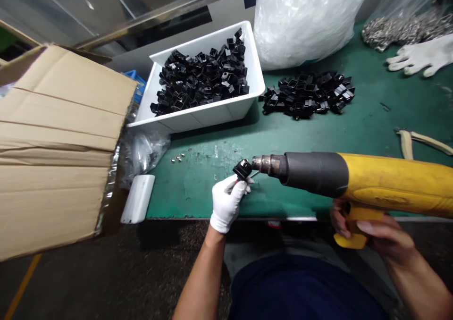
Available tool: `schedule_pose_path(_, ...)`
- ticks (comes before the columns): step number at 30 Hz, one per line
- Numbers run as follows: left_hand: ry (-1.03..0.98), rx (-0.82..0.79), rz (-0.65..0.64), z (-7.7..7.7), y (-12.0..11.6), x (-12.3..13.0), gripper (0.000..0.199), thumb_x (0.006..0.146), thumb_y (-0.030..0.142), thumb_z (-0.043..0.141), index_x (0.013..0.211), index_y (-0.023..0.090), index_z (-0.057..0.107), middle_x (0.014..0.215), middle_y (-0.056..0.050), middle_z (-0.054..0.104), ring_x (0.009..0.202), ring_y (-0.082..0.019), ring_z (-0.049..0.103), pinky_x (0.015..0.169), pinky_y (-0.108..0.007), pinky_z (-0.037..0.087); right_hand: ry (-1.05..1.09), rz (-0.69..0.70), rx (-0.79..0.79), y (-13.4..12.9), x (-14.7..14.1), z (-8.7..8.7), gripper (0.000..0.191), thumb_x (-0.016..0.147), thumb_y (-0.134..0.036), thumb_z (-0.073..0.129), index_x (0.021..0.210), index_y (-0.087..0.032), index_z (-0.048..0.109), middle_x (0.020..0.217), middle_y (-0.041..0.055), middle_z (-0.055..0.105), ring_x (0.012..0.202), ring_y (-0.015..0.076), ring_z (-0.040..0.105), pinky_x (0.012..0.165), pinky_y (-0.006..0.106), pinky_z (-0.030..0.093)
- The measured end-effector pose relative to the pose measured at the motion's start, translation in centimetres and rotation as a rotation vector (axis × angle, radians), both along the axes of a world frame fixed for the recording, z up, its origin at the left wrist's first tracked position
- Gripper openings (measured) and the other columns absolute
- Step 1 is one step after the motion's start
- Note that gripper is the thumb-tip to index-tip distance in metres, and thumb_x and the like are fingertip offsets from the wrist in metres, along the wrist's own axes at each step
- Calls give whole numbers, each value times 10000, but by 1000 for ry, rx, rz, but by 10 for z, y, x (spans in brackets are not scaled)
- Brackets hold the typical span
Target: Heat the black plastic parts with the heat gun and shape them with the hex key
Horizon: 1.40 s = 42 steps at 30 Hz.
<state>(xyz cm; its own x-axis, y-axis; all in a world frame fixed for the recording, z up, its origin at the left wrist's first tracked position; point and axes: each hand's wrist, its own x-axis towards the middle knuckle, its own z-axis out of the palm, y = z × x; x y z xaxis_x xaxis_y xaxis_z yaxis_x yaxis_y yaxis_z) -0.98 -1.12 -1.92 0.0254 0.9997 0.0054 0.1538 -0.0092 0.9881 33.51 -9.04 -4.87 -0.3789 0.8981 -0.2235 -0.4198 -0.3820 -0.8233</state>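
on the far left a brown cardboard box (pixel 60 150) with creased panels stands tilted against the view, and a crumpled clear plastic bag (pixel 143 152) lies just beside it. nearer the front edge of the green work table (pixel 187 197) is a smooth white plastic piece (pixel 138 198) with a rounded surface, lying on its own. behind the bag, a white rectangular plastic bin (pixel 212 112) holds a heap of small black square-mouthed parts (pixel 201 79). in front of the bin, a few tiny silvery metal pieces (pixel 177 158) lie loose on the table.

next comes the left hand (pixel 227 201), in a white glove, its fingers closed in a pinch on one small black plastic part (pixel 242 169). that part is held up over the table near its front edge, with a bit of shiny metal showing at its top. a thin metal rod (pixel 254 174) juts out to the right by the fingertips. the stepped metal nozzle of a yellow and dark grey heat gun (pixel 392 181) points left at the held part, very near it; whether they touch i cannot tell.

farther back, a large, full translucent plastic bag (pixel 307 18) stands beside the bin, and a loose pile of black plastic parts (pixel 307 93) lies in front of it. the bare right hand (pixel 375 230) is wrapped around the heat gun's yellow handle. toward the right edge are pliers with cream-coloured handles (pixel 423 142), a tangled heap of silvery metal pieces (pixel 406 29) and an empty white fabric glove (pixel 421 56), lying palm-flat.
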Motion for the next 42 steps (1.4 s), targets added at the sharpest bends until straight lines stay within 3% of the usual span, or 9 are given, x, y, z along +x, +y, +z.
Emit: schedule_pose_path(42,14,-24,26,1,-1,1,392,908,499,632,910,131,765,761,-60,725,645,-157,615,668,-285,495,-5,4,-1,1,-2,4,383,849,-433,586,1150,-205,652,847,61,615,663,218,559,605,362,429)
